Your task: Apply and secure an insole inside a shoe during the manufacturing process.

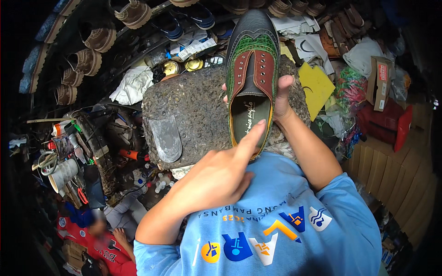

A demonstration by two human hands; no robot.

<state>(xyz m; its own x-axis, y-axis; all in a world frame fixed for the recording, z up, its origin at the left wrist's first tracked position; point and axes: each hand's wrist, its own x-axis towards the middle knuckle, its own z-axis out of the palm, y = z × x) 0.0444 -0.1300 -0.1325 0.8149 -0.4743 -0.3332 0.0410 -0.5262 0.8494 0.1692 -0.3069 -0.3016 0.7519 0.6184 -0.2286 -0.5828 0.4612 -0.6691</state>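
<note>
Shoe, held up with the toe pointing away from the wearer, above the near part of a dark, pitted slab. It has a black toe, a green textured band, brown lace panels with eyelets and a black tongue.

In the head view, the right hand reaches up from the right, wrapped around the shoe from beneath and closed on it. Its thumb stands along the shoe's right side; fingertips show at the left edge. The left hand comes in from the lower left, index finger straight and aimed into the shoe's opening, the other fingers folded. Whether that finger touches the insole, or the folded fingers hold anything, cannot be told.

A grey flat piece with one rounded end lies on the slab. Beyond its far edge sit two round gold-coloured tins; their contents are unclear. To the right, a clear plastic bag holds a tangle of green and pinkish material, beside a cardboard box whose inside is hidden. More shoes line a rack at upper left. Another person in a red shirt is at lower left.
</note>
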